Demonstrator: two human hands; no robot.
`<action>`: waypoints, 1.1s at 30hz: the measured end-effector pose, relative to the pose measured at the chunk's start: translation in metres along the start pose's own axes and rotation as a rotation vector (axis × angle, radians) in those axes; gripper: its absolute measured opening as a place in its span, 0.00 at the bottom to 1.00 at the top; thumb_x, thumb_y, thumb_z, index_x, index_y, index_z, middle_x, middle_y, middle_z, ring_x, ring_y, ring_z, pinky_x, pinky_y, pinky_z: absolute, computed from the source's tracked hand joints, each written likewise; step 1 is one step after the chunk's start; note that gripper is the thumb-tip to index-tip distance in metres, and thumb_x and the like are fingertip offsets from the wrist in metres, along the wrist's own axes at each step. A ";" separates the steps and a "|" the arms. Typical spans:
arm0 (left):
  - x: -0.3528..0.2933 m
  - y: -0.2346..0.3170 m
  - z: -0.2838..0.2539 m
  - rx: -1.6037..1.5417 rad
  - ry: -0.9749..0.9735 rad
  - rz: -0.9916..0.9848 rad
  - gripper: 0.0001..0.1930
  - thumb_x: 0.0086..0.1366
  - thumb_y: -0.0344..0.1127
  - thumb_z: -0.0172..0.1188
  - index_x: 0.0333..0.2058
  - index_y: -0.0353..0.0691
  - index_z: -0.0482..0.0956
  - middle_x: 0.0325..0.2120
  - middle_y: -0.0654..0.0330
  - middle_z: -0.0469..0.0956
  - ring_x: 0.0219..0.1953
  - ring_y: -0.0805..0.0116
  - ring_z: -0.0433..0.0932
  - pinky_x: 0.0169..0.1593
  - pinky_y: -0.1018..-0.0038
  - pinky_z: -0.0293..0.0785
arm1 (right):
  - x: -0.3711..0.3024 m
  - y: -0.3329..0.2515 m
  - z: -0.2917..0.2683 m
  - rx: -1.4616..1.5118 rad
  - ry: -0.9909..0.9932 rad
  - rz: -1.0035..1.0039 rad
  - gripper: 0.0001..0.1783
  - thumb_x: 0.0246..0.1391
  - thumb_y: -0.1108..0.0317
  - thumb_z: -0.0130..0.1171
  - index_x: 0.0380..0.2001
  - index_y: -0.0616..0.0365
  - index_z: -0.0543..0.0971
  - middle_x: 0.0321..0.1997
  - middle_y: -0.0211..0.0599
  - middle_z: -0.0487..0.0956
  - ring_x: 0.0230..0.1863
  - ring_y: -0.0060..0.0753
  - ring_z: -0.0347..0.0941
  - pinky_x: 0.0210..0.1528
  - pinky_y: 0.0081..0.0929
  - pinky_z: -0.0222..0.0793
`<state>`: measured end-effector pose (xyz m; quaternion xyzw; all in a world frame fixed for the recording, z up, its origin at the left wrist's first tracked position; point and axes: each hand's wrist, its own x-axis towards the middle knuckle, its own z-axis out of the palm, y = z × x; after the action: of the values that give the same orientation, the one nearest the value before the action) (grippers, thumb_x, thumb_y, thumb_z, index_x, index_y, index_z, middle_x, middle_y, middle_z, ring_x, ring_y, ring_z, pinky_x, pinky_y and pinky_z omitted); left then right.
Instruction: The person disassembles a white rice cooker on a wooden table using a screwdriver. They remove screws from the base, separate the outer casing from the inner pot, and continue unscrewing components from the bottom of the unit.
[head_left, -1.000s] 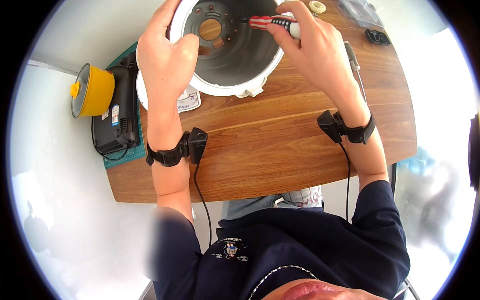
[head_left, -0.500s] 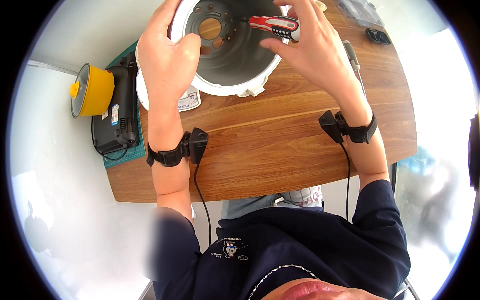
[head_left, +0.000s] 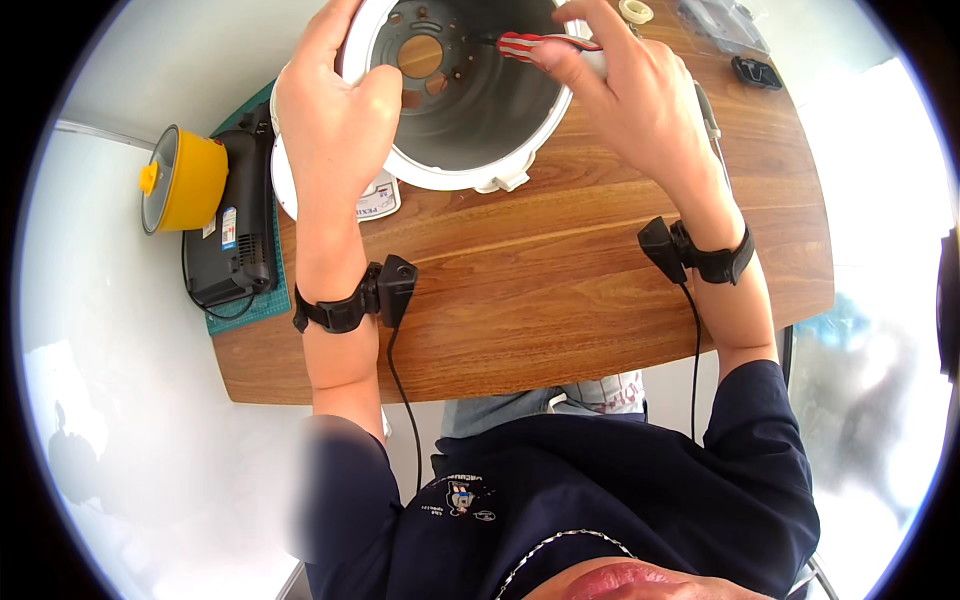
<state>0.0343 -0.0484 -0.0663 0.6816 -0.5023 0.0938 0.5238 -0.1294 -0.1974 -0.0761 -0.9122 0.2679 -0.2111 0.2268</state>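
A white-rimmed rice cooker body (head_left: pixel 450 180) lies with its grey hollow toward me, and a round hole and several smaller openings show in its bottom. My left hand (head_left: pixel 340 125) is closed over the left side of its rim. In my right hand (head_left: pixel 645 105), at the right side of the opening, is a screwdriver (head_left: pixel 516 45) with a red and white handle. My thumb presses on that handle and the fingers curl round its back. The dark shaft points left into the hollow; I cannot tell whether its tip touches a screw.
On the left, a yellow pot (head_left: pixel 195 180) stands by a black appliance (head_left: pixel 235 250) on a green mat (head_left: pixel 235 318). To the right lie a second screwdriver (head_left: pixel 706 110), a black plastic part (head_left: pixel 757 73), a clear plastic box (head_left: pixel 722 25) and a cream ring (head_left: pixel 635 11).
My right thumb has moved up from below the handle onto it. The handle has turned, with red and white stripes showing where a dark starred side was. My left hand stays put.
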 end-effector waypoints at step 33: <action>0.005 0.009 -0.006 -0.005 -0.012 -0.111 0.32 0.48 0.21 0.47 0.55 0.24 0.77 0.46 0.43 0.83 0.51 0.60 0.81 0.60 0.71 0.71 | -0.006 0.005 0.011 -0.011 0.162 -0.110 0.26 0.56 0.67 0.68 0.55 0.62 0.70 0.45 0.53 0.78 0.45 0.53 0.79 0.43 0.44 0.76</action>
<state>0.0320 -0.0454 -0.0548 0.7076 -0.4673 0.0592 0.5267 -0.1305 -0.1942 -0.0886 -0.9068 0.2360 -0.2946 0.1875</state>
